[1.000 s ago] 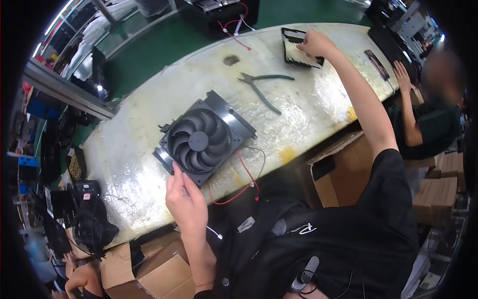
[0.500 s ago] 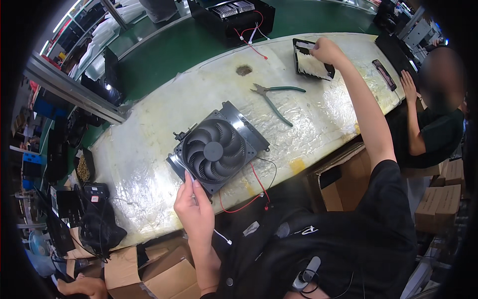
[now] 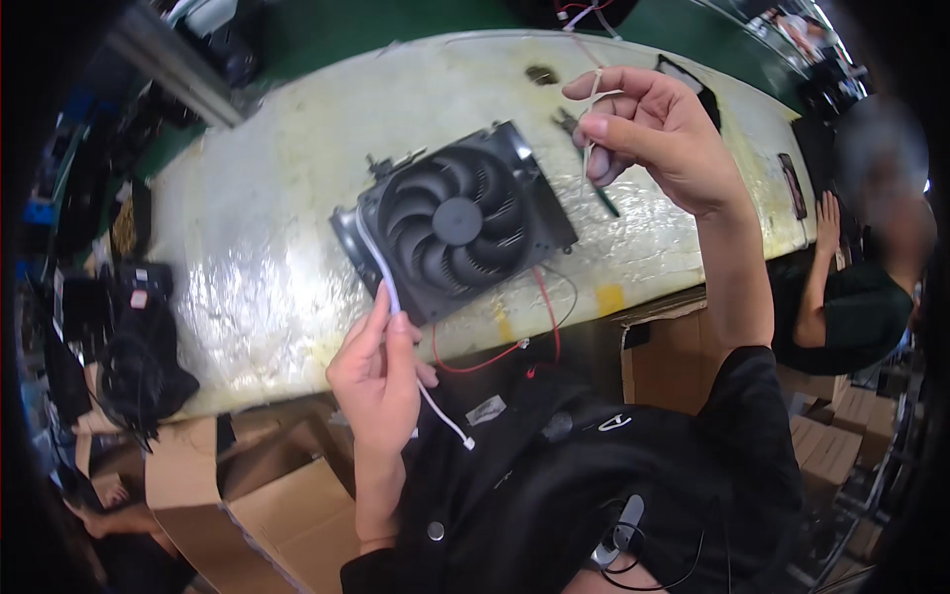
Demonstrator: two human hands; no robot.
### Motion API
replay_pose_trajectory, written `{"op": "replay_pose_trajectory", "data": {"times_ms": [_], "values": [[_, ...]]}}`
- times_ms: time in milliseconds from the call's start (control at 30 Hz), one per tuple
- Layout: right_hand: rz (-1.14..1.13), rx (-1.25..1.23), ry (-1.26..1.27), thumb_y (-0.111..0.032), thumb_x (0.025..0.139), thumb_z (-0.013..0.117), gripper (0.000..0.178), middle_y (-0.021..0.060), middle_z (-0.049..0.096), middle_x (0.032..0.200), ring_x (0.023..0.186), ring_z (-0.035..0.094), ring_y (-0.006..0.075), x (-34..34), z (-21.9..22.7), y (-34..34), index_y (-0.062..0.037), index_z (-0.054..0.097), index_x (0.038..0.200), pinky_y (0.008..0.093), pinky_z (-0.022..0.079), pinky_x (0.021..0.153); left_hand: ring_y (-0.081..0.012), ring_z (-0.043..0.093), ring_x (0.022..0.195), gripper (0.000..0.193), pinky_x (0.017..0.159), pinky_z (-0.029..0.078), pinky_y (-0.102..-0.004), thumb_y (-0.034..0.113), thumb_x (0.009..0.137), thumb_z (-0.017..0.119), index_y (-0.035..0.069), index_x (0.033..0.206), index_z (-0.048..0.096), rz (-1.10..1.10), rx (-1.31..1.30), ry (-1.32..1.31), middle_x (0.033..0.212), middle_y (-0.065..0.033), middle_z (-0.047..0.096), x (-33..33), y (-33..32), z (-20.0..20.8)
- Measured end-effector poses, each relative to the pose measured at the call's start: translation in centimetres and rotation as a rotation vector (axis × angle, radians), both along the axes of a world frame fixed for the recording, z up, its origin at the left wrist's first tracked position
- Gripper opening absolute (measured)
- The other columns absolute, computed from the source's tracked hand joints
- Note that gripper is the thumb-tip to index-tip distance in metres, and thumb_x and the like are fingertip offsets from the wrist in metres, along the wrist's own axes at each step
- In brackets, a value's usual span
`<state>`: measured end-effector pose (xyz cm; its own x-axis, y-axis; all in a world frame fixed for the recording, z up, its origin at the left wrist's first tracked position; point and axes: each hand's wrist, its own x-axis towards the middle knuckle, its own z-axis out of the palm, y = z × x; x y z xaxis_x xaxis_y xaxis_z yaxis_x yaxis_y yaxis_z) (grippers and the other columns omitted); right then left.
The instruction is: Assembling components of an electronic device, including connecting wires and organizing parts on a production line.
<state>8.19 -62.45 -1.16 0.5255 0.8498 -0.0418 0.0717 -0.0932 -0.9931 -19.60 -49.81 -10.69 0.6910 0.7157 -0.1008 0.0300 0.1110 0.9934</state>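
A black fan unit (image 3: 456,220) with a metal-sided frame lies tilted on the worktable. At its near left corner my left hand (image 3: 381,381) pinches a white cable (image 3: 435,406) between thumb and fingers. The cable runs up along the fan's edge, and its other end hangs down to a small white connector. My right hand (image 3: 665,139) is raised over the table, right of the fan, pinching a thin white cable tie (image 3: 596,87). Beneath that hand lie green-handled cutters (image 3: 606,201), partly hidden. Red and black wires (image 3: 485,368) trail from the fan over the near edge.
A black tray (image 3: 709,97) sits behind my right hand. A phone (image 3: 792,188) lies at the right, near a co-worker's hand (image 3: 827,218). Cardboard boxes (image 3: 287,525) stand below the table's near edge. Dark equipment (image 3: 143,337) is at the left.
My right hand has come back from the black tray toward the fan, bringing a white cable tie. The left hand keeps its pinch on the cable. The whole view has shifted.
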Motion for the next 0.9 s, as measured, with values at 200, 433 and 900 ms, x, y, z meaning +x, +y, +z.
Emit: {"op": "replay_pose_trajectory", "data": {"times_ms": [200,433,900], "values": [[0.241,0.008,-0.030,-0.006,0.087,0.067,0.044,0.0067,0.069,0.082,0.062,0.063,0.0082,-2.7,-0.9,4.5,0.0019,0.055,0.128,0.0184,0.049,0.056,-0.0067,0.055,0.053,0.036,0.048,0.044,-0.0189,0.000,0.095,0.053,-0.003,0.131,0.054,-0.017,-0.050,-0.050,0.086,-0.0072,0.060,0.2,0.3,-0.5],[0.127,-0.028,-0.035,-0.007,0.090,0.065,0.025,0.0067,0.068,0.084,0.069,0.062,0.0072,-6.0,-0.5,8.1,0.0035,0.059,0.111,0.0192,0.048,0.059,-0.0068,0.055,0.052,0.035,0.048,0.044,-0.0192,0.001,0.096,0.053,-0.001,0.130,0.056,0.004,-0.085,-0.072,0.083,-0.0066,0.061,0.0,0.1,-0.5],[0.274,0.133,-0.176,-0.001,0.087,0.067,0.031,0.0055,0.068,0.080,0.066,0.059,0.0019,-7.7,-2.7,10.5,0.0052,0.056,0.116,0.0142,0.044,0.056,-0.0066,0.053,0.048,0.032,0.046,0.045,-0.0205,-0.002,0.094,0.053,-0.005,0.126,0.058,0.133,-0.069,-0.093,0.080,-0.0060,0.059,-0.5,0.2,-0.6]]}}
